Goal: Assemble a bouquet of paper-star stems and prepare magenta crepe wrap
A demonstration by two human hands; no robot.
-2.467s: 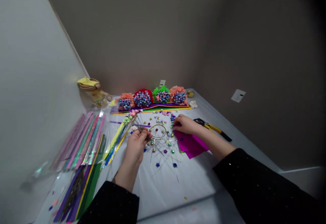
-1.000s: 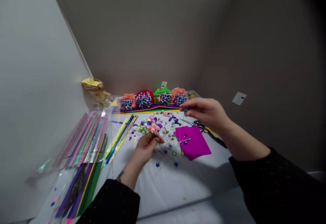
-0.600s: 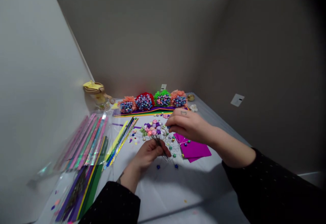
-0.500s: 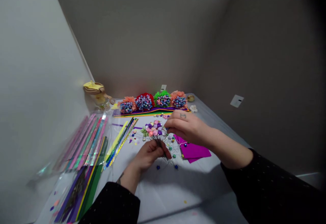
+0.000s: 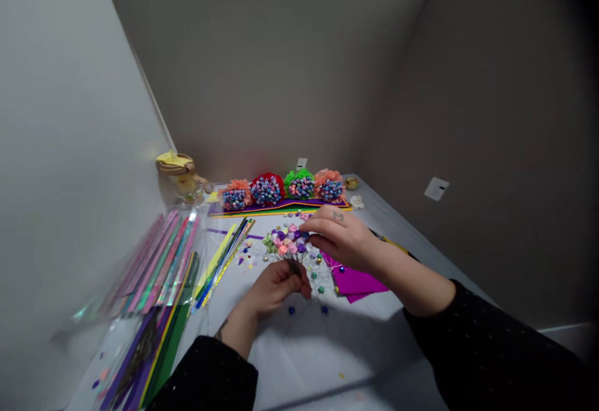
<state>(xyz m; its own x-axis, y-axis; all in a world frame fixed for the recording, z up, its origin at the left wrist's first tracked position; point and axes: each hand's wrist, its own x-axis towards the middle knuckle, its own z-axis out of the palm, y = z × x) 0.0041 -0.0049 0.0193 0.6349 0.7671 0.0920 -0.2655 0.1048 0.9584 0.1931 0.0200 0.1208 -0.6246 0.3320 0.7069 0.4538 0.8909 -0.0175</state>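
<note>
**Left hand** [image 5: 277,291]: clenched around the stems of a bunch of wire-stemmed paper flowers [image 5: 286,242].
**Right hand** [image 5: 339,241]: fingertips at the flower heads; whether they grasp anything cannot be told.
**Bunch**: held upright above the table, over scattered wires, just beside a magenta card [image 5: 353,283].
**Beyond**: a row of finished pompom bouquets [image 5: 299,188].
</note>
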